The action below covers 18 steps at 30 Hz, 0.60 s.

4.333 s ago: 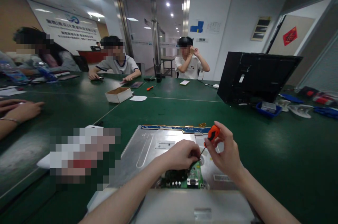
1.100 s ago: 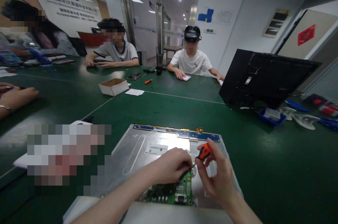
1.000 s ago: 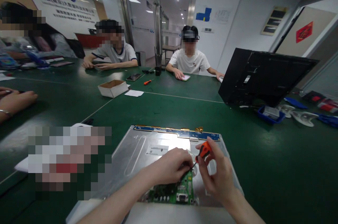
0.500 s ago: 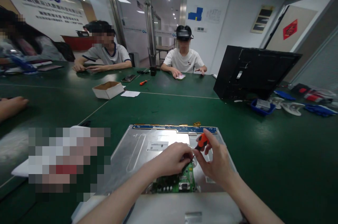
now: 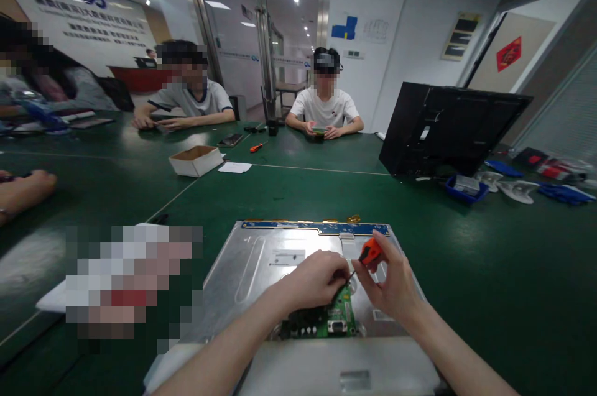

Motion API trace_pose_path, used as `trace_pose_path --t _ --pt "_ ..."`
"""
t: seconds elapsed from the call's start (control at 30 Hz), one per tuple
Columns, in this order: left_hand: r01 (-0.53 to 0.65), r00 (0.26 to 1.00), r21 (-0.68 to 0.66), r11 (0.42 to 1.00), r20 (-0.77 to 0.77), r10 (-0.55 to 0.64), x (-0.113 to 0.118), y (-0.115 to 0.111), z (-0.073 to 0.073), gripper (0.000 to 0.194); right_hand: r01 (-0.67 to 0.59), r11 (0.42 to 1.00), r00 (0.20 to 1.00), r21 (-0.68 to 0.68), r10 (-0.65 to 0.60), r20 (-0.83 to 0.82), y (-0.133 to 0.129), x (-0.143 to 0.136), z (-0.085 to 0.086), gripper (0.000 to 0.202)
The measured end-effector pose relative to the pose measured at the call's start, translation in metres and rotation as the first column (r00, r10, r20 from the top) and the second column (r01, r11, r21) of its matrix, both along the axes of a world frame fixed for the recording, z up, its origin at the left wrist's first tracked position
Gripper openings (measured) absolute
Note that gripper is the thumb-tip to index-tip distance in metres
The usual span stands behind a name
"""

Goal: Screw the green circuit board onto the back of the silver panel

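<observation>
The wearer's right hand (image 5: 389, 281) has its thumb and fingers closed around the handle of a small orange-and-black screwdriver (image 5: 370, 251), which slants down and left to its thin metal shaft. Just left of that grip is the wearer's left hand (image 5: 321, 278), fingertips drawn together at the shaft's lower end; whether they pinch anything cannot be told, as the knuckles hide it. Below and slightly left of the grip, partly under the left hand, is a green rectangular circuit board (image 5: 344, 308) with a grey-and-black connector on its near edge. Under both hands spreads a flat silver metal panel (image 5: 224, 275). Nearer the wearer than the grip, a pale grey metal cover (image 5: 298, 365) adjoins the board's near edge. Just beyond the grip, a narrow blue circuit strip (image 5: 303, 227) runs along the panel's far edge. All this lies on a dark green tabletop (image 5: 489, 296).

Well left of the grip is a pale object, mostly pixelated, and beyond it a co-worker's hand (image 5: 37, 191). Farther off to the left stands an open white cardboard box (image 5: 198, 163). Ahead and right are a blue plastic tray (image 5: 466, 191) and a large black plastic monitor housing (image 5: 452, 128), tilted. Straight ahead and slightly left, across the table, a person in a white T-shirt (image 5: 326, 107) sits before glass doors (image 5: 298, 17).
</observation>
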State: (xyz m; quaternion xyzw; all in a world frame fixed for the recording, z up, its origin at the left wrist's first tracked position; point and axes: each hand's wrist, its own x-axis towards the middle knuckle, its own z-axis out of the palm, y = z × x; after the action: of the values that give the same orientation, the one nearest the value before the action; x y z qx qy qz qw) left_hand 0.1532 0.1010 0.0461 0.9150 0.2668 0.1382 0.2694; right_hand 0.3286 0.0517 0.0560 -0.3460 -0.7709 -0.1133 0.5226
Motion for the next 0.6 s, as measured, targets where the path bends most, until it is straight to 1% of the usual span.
trace_pose_path --t 0.13,0.27,0.6 --pt "0.007 1.0 0.014 1.0 -0.015 -0.007 0.0001 -0.0003 -0.0001 0.019 -0.014 1.0 1.0 0.008 0.014 0.024 -0.0012 -0.001 0.0042 0.063" --pt "-0.016 1.0 0.013 1.0 -0.017 0.016 -0.0006 -0.0012 0.0 0.02 -0.019 1.0 0.999 -0.022 0.02 0.036 -0.0038 0.0 0.0057 0.064" --pt "-0.048 0.997 -0.027 0.998 -0.054 0.047 0.0008 -0.0002 0.0019 0.016 0.047 0.999 0.995 0.009 -0.047 0.089 -0.0095 0.0055 0.0085 0.065"
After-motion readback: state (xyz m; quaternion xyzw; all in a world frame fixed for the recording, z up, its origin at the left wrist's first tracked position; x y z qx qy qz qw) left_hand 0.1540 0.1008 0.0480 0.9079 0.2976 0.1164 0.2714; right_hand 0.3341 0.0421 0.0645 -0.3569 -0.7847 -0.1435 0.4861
